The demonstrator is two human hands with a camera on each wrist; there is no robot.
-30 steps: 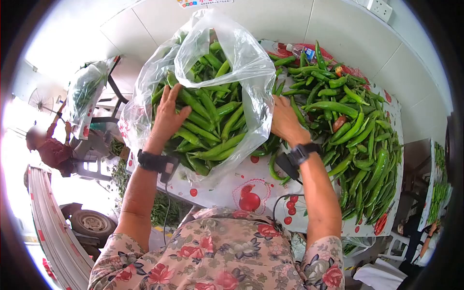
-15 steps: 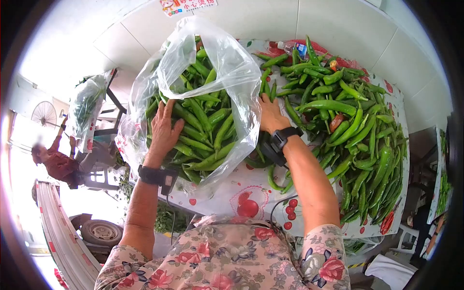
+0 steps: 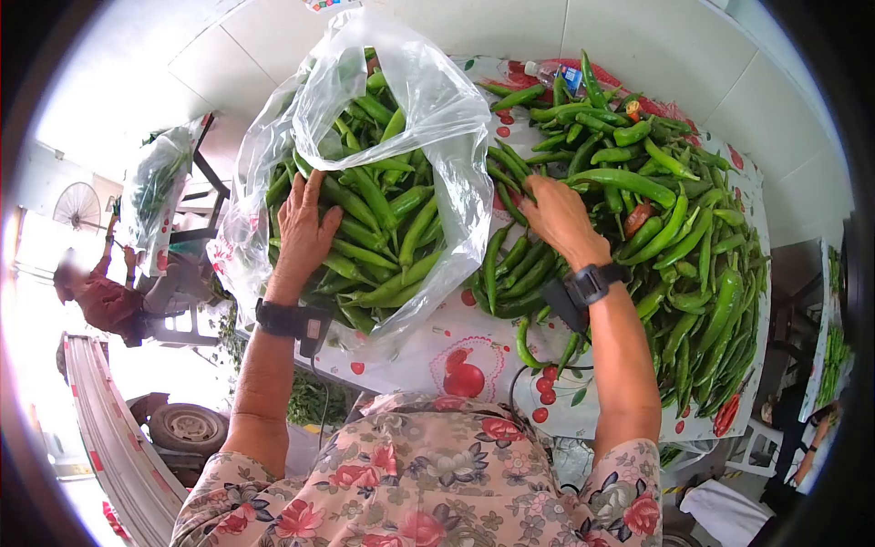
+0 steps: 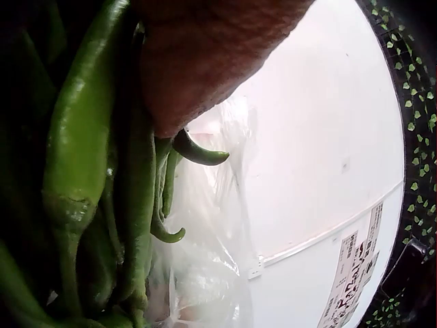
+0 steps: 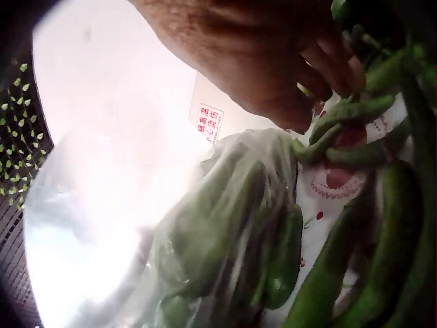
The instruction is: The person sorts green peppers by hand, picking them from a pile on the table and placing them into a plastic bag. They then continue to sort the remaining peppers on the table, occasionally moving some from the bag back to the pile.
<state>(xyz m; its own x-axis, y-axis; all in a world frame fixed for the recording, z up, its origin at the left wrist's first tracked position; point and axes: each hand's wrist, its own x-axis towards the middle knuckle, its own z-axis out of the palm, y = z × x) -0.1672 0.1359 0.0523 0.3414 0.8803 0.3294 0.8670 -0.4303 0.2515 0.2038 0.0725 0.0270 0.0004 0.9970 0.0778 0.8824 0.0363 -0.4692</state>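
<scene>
Long green chili peppers (image 3: 369, 196) fill a clear plastic bag (image 3: 456, 150) on the table. My left hand (image 3: 305, 228) rests on the peppers inside the bag, its fingers spread over them. In the left wrist view the hand (image 4: 212, 61) lies right against several green peppers (image 4: 82, 143). To the right of the bag, my right hand (image 3: 565, 219) is over loose peppers (image 3: 508, 173) at the edge of the big pile (image 3: 702, 264). In the right wrist view its fingers (image 5: 334, 68) are loosely bent, with fingertips right at curved peppers (image 5: 355, 109).
A cherry-patterned tablecloth (image 3: 465, 374) covers the table. A plastic bottle (image 3: 551, 73) and red netting lie behind the pile. A white tiled wall (image 3: 510, 32) closes off the back. At far left, a person (image 3: 100, 301) is near another bag of greens (image 3: 159, 187).
My right hand has moved away from the bag's right edge to the loose peppers beside the pile. The left hand stays on the peppers in the bag.
</scene>
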